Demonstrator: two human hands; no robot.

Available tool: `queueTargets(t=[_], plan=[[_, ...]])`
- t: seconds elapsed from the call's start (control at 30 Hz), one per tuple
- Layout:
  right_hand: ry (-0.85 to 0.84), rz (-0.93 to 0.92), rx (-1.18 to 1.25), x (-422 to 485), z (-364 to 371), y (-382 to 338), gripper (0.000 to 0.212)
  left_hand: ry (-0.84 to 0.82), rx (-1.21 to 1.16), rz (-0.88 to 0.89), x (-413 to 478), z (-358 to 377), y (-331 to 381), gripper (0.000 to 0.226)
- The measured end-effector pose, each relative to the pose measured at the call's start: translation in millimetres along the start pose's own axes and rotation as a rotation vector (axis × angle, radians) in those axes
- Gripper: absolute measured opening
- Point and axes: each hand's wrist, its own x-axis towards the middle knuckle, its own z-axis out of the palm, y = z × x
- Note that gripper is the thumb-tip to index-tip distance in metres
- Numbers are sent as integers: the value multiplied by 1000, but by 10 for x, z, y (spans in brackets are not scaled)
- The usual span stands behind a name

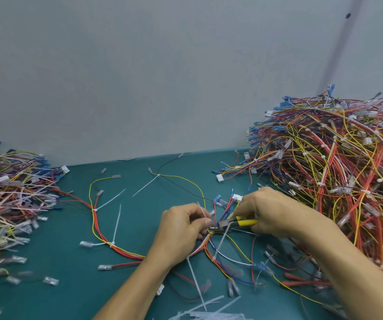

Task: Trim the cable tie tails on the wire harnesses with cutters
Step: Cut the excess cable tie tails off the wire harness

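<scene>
Teal mat (75, 229) under everything. Big heap of harnesses (338, 181) sits right of the cutters (234, 224), with a smaller pile (8, 204) well off to their left. The loose harness (107, 241) sprawls left of them too. Right hand (269, 213) is curled round the yellow handles, nose pointing left. Left hand (181, 229), touching that nose, pinches a white tie tail (203, 212) that slants up and away, roughly crosswise to the cutters, so I'd guess the snip comes at its base. No brand or writing readable.
</scene>
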Motion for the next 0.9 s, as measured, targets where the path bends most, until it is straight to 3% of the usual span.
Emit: queueTargets(t=[0.17,0.37,0.57,0.67,0.77,0.9], plan=[[11,4,38,-30,-6,-24,11,8,4,-8,10,5,-13,28],[8,29,79,-68,-38,-112,35,8,-24,-8,9,-16,-24,18],[64,74,102,-104,-152,-77,10,125,-294,-6,-4,-80,105,21],[49,90,126,-160,-209,-105,34,146,-337,6,-13,-207,257,28],[19,64,104,-223,-228,-158,32,79,-287,1,-59,-323,393,32],[-23,68,54,-354,-227,-166,27,-164,26,145,-222,-344,445,20]])
